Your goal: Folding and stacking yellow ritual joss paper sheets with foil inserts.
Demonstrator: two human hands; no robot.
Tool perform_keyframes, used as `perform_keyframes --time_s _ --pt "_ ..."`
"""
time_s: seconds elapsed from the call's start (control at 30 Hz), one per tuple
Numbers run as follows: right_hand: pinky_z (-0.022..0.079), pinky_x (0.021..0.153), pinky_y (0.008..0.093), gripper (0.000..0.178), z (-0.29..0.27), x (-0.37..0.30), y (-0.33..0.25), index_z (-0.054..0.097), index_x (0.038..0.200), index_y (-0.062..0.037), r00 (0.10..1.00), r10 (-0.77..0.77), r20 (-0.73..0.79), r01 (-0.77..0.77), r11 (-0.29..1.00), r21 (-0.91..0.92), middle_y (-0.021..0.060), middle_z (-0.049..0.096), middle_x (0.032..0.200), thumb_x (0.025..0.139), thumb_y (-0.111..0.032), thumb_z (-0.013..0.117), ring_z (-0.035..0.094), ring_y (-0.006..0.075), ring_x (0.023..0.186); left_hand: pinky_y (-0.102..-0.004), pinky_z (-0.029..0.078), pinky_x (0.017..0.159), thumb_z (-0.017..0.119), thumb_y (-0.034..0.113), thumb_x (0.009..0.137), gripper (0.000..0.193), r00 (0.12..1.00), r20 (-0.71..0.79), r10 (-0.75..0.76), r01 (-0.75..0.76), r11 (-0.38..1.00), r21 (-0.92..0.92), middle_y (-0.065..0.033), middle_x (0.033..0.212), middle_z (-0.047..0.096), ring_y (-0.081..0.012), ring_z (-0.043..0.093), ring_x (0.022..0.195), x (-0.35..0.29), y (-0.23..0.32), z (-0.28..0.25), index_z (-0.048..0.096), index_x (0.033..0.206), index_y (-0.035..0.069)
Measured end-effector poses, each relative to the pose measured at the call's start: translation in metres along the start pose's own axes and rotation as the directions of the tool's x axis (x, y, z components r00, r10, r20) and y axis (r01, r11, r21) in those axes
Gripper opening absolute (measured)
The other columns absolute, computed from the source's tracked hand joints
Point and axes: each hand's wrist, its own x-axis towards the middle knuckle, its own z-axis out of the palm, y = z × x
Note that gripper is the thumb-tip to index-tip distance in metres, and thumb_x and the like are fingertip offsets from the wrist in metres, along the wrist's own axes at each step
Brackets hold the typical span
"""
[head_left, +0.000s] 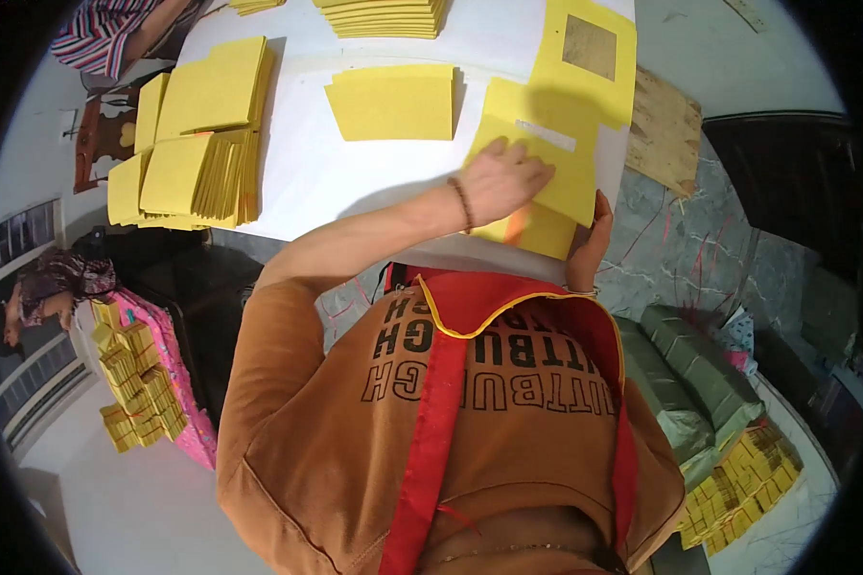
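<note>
A yellow paper sheet (571,177) with a short white strip on it lies at the table's right front edge. My left hand (503,180) rests on top of this sheet, its fingers bent and slightly apart against the paper. The fingers of my right hand (590,244) close on the sheet's near right edge; its thumb is hidden. Beneath is more yellow paper (547,235) with an orange mark beside my left wrist. Farther back, another yellow sheet (551,72) carries a brownish rectangular panel.
Folded yellow paper pieces (393,103) lie mid-table, with stacks at left (201,101) and far back (384,17). A wooden board (664,134) shows at right. Green wrapped bundles (705,369) and yellow bundles (743,489) stand behind right. Another person's striped sleeve (101,34) is far left.
</note>
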Motion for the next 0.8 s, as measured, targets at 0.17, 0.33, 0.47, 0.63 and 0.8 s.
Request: perform_keyframes --time_s 0.17,0.33,0.47,0.63,0.8 --pt "0.042 0.084 0.0330 0.028 0.011 0.000 -0.012 0.054 0.110 0.0017 1.000 -0.021 0.020 0.025 0.980 -0.197 0.0138 0.057 0.102 0.088 -0.016 0.049 0.054 0.0217 0.095 -0.0292 0.041 0.066 0.054 0.010 0.067 0.045 0.987 -0.047 -0.151 0.141 0.975 -0.172 -0.0026 0.088 0.056 -0.0184 0.051 0.078 -0.078 -0.008 -0.073 0.057 0.112 0.007" --pt "0.044 0.079 0.0316 0.027 0.009 0.003 -0.001 0.057 0.106 0.0009 0.995 -0.102 0.010 0.101 0.959 -0.264 0.0125 0.058 0.097 0.082 -0.010 0.056 0.055 0.0193 0.087 -0.0332 0.039 0.074 0.053 0.003 0.067 0.053 0.962 -0.091 -0.256 0.265 0.960 0.094 -0.0034 0.101 0.057 -0.0203 0.051 0.093 -0.116 -0.037 -0.077 0.053 0.119 0.014" --pt "0.043 0.078 0.0309 0.026 0.009 0.002 -0.002 0.057 0.106 -0.0004 0.995 -0.093 0.024 0.097 0.959 -0.265 0.0112 0.058 0.097 0.082 -0.011 0.056 0.055 0.0190 0.087 -0.0337 0.036 0.079 0.049 0.003 0.071 0.053 0.945 -0.230 -0.233 0.297 0.905 0.304 -0.0035 0.107 0.056 -0.0197 0.051 0.096 -0.109 -0.082 -0.054 0.054 0.121 0.019" --pt "0.043 0.078 0.0309 0.025 0.009 -0.003 -0.005 0.057 0.106 0.0002 0.995 -0.097 0.020 0.099 0.966 -0.240 0.0105 0.058 0.097 0.082 -0.009 0.055 0.055 0.0178 0.087 -0.0366 0.035 0.081 0.056 0.004 0.068 0.061 0.912 -0.231 -0.340 0.402 0.854 0.330 -0.0029 0.113 0.052 -0.0197 0.048 0.101 -0.101 -0.124 0.002 0.049 0.124 0.024" --pt "0.044 0.077 0.0310 0.025 0.011 -0.002 -0.009 0.056 0.105 0.0019 0.999 -0.045 0.023 0.049 0.981 -0.188 0.0111 0.058 0.097 0.083 -0.008 0.054 0.054 0.0171 0.087 -0.0395 0.034 0.084 0.069 0.010 0.061 0.072 0.928 -0.118 -0.354 0.372 0.902 0.221 -0.0016 0.114 0.047 -0.0203 0.045 0.104 -0.109 -0.135 0.033 0.043 0.127 0.024"
